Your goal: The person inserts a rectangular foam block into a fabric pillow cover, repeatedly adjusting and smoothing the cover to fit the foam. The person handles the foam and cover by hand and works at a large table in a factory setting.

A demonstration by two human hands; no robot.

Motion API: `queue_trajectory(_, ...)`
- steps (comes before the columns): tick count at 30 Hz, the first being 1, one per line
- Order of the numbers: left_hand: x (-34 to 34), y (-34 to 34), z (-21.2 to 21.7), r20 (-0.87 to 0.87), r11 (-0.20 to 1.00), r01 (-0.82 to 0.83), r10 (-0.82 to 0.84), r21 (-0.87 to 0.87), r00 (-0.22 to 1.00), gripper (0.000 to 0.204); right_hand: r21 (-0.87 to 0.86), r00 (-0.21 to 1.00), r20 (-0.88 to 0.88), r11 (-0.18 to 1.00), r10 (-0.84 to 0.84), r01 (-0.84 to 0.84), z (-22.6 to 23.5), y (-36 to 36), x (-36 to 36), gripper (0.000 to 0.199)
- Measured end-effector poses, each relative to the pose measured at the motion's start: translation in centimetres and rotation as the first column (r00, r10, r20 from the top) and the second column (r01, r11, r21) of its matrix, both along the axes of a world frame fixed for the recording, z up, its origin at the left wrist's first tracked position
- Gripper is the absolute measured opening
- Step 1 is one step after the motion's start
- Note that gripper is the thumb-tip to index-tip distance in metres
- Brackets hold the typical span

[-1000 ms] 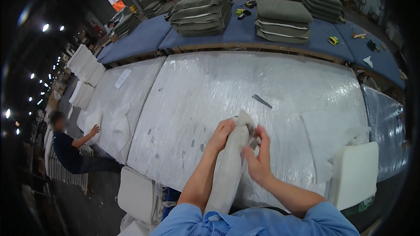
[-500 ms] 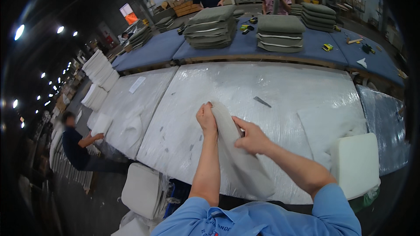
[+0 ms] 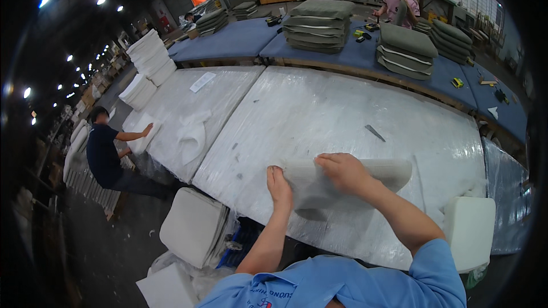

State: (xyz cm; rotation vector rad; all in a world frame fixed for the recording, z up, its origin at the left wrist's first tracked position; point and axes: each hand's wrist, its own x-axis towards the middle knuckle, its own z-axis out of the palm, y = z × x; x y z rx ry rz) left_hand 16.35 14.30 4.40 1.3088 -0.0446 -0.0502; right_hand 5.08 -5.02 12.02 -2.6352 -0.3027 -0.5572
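A pale grey seat cushion (image 3: 391, 172) is held on edge, low over the plastic-covered table (image 3: 319, 108). My left hand (image 3: 279, 187) is closed around its left end, fingers pressed together. At the cushion's upper edge my right hand (image 3: 345, 172) grips with bent fingers, its thumb side toward the left hand. The cushion's near face lies in shade, and my right hand and forearm hide part of it. Beyond the cushion, a small dark grey strip (image 3: 375, 132) lies on the plastic.
White foam pads (image 3: 469, 231) stand at the table's right edge, with another stack (image 3: 191, 225) lower left. Green-grey cushion stacks (image 3: 317, 25) occupy the far blue table (image 3: 354, 63). A co-worker (image 3: 105, 151) handles white pads at left; two people stand beyond the blue table.
The cushion has turned from pointing away from me to lying crosswise. My right hand has moved onto its upper edge, and my left hand is lower. The whole view has shifted and tilted.
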Motion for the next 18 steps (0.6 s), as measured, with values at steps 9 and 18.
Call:
queue_trajectory(9,5.1,6.6,3.4,0.586,0.590,-0.138,-0.692,0.796,0.420,0.105,-0.352,0.989,0.064,0.924,-0.131,0.146,1.9,3.3,2.2,0.093)
queue_trajectory(18,9.2,3.2,0.9,0.628,0.725,0.183,-0.674,0.664,0.389,0.086,-0.392,0.973,0.172,0.896,-0.154,0.210,0.0,3.4,6.0,0.093)
